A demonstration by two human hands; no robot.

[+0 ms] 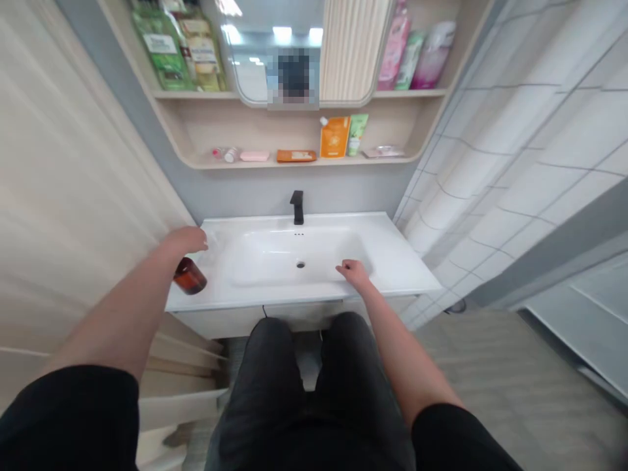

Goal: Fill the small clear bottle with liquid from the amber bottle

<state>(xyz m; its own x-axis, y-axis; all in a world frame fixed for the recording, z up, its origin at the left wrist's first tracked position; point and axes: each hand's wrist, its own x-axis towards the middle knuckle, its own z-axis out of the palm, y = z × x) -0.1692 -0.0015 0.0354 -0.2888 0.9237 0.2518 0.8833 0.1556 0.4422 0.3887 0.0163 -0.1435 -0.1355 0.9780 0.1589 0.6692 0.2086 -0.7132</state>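
Note:
My left hand (pixel 189 241) is at the left end of the white washbasin counter, its fingers curled together. Beside its fingertips is a faint see-through object (pixel 213 243), too blurred to name; whether the hand grips it is hard to see. Just below that hand, a dark amber bottle (pixel 190 276) stands near the counter's left edge, partly covered by my forearm. Over the right side of the sink basin (pixel 265 261), my right hand (pixel 354 271) is closed in a loose fist, and nothing shows in it.
Behind the basin stands a black faucet (pixel 297 208). Above it, a wall cabinet (pixel 196 124) holds a mirror, several bottles, an orange pouch (pixel 335 137), a green tube (pixel 357 135) and a pink box (pixel 254 156). A curtain (pixel 73 163) hangs left; white tiles (pixel 490 190) line the right.

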